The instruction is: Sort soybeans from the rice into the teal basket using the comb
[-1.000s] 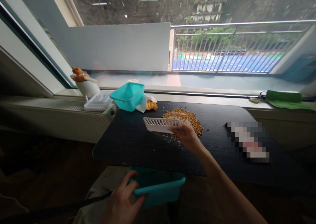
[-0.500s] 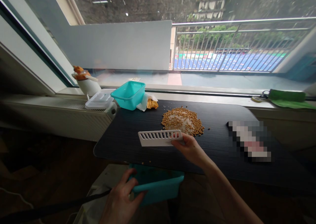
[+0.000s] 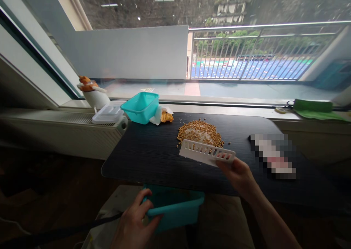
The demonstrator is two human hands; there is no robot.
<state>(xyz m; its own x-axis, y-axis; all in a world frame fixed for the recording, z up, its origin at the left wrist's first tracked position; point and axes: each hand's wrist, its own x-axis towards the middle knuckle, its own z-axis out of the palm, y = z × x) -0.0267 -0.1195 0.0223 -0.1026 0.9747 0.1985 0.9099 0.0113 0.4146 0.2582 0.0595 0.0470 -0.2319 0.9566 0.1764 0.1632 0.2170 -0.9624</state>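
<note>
My right hand (image 3: 238, 174) is closed on the right end of a white slotted plastic strip (image 3: 201, 157), tilted down to the right over the table. Just behind the strip lies a heap of tan beans (image 3: 207, 126) with white grains (image 3: 193, 134) mixed through its middle; the strip hides part of its near edge. Low in the view, my left hand (image 3: 138, 214) grips the left rim of a turquoise plastic container (image 3: 178, 214) held below the table's front edge. The inside of this container is dark, so I cannot tell what it holds.
On the dark table (image 3: 142, 154) a second turquoise container (image 3: 142, 108) stands back left, beside an orange-and-white crumpled wrapper (image 3: 166, 116). A clear lid (image 3: 108, 113) lies on the radiator (image 3: 68, 132). At right is a blurred-out flat object (image 3: 272, 155); a green cloth (image 3: 314, 108) rests on the sill.
My right hand has moved right with the slotted strip, which now slopes down to the right. Bean bits near the table's front edge no longer show. My left hand keeps its grip.
</note>
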